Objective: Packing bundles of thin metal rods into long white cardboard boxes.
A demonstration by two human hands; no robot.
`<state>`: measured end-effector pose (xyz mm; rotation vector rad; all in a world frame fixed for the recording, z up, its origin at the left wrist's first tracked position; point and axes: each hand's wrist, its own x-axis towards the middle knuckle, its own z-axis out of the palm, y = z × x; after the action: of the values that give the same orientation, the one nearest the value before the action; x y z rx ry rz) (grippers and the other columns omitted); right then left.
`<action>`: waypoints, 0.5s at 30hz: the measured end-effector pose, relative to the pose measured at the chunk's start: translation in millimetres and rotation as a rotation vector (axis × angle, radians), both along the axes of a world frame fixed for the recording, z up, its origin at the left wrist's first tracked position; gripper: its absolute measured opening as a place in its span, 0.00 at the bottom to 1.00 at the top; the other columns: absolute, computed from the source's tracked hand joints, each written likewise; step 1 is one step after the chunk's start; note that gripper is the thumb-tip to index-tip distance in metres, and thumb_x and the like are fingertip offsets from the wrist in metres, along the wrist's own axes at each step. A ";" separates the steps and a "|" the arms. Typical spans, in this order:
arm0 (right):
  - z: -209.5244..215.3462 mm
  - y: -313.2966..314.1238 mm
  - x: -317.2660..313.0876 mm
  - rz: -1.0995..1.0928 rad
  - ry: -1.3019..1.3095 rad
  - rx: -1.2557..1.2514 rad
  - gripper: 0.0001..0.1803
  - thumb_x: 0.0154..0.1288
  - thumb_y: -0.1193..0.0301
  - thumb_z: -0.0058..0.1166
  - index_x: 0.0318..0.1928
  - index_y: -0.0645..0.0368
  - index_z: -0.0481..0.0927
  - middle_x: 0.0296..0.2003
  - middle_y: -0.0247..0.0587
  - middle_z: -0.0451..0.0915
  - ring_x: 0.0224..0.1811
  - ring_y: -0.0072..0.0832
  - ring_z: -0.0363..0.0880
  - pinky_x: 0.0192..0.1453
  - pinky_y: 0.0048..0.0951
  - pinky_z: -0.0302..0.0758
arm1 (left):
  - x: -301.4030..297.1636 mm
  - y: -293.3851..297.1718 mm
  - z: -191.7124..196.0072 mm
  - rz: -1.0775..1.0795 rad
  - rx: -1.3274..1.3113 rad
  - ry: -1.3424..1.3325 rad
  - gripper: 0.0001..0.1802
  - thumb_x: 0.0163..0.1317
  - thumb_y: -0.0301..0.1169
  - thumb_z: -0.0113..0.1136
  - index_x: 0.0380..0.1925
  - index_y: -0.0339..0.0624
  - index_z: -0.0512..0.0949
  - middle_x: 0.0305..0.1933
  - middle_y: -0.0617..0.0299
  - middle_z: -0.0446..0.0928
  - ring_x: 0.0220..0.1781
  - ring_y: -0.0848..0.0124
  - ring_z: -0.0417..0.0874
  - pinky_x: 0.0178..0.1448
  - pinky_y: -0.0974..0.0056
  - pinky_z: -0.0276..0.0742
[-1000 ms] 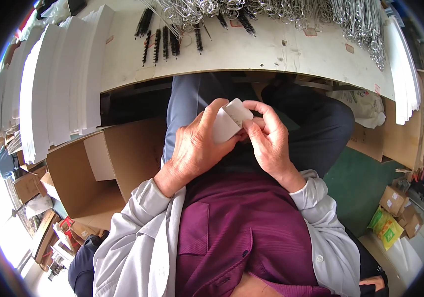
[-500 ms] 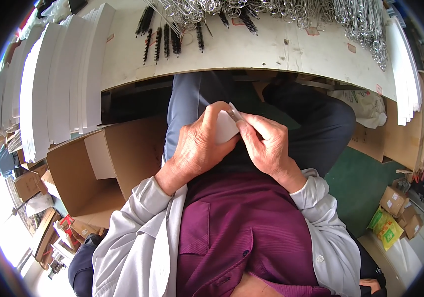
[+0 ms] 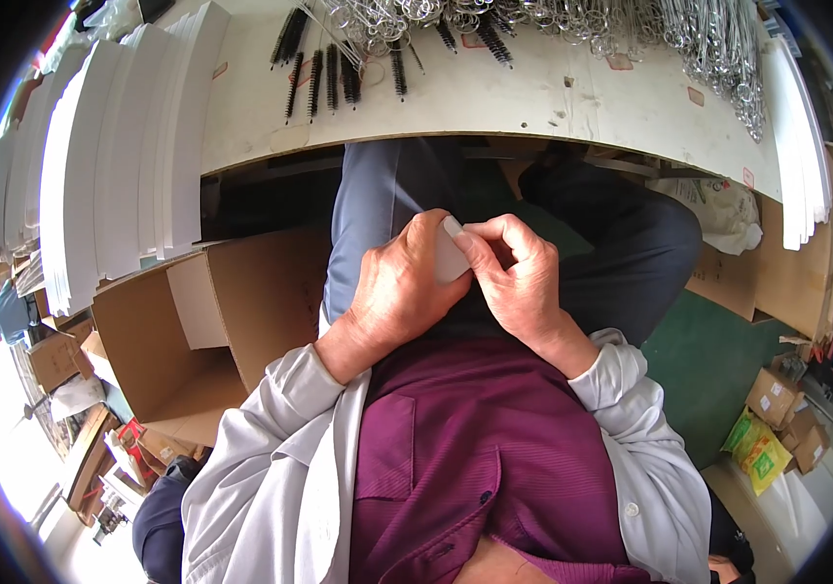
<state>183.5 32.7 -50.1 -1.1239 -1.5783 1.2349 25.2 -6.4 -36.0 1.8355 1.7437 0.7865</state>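
My left hand (image 3: 399, 287) and my right hand (image 3: 514, 277) meet over my lap, just below the table edge. Between them they pinch a small flat white card (image 3: 450, 255), now nearly folded shut and mostly hidden by my fingers. My left fingers wrap its left side; my right thumb and forefinger press its top edge. Grey trousers (image 3: 378, 209) lie beneath the hands.
A white worktable (image 3: 533, 92) carries black bristle brushes (image 3: 324, 73) and a heap of wire rings (image 3: 572, 18). Stacks of white flat cards (image 3: 115, 165) stand at left. An open cardboard box (image 3: 193, 331) sits by my left knee. Small boxes (image 3: 777, 419) lie on the green floor at right.
The white card was spread open between both hands a second ago. It has since been folded together, and my hands have closed in on it.
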 end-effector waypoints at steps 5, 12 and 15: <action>1.2 1.4 -2.7 0.019 -0.026 -0.027 0.06 0.70 0.76 0.68 0.38 0.63 0.83 0.28 0.41 0.88 0.29 0.20 0.88 0.33 0.23 0.82 | 0.0 -0.5 -3.5 0.010 -0.011 -0.004 0.31 0.54 0.34 0.78 0.55 0.36 0.75 0.45 0.46 0.86 0.43 0.48 0.90 0.42 0.49 0.88; 5.3 11.5 12.4 0.029 0.197 -0.461 0.07 0.72 0.73 0.66 0.39 0.65 0.84 0.27 0.34 0.86 0.26 0.12 0.80 0.29 0.18 0.76 | 4.9 0.5 -6.7 -0.002 0.050 -0.001 0.29 0.53 0.33 0.77 0.52 0.36 0.75 0.43 0.47 0.86 0.42 0.49 0.90 0.40 0.50 0.88; 7.3 14.7 13.9 0.028 0.196 -0.537 0.08 0.73 0.73 0.65 0.38 0.66 0.84 0.26 0.33 0.85 0.24 0.11 0.77 0.27 0.17 0.73 | 3.5 -0.6 -10.5 -0.007 0.043 0.006 0.29 0.53 0.33 0.77 0.52 0.36 0.76 0.43 0.46 0.86 0.42 0.48 0.90 0.40 0.49 0.88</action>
<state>197.4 47.4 -42.7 -1.2575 -1.1458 1.7938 28.7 -7.1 -46.5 1.8726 1.7358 0.8232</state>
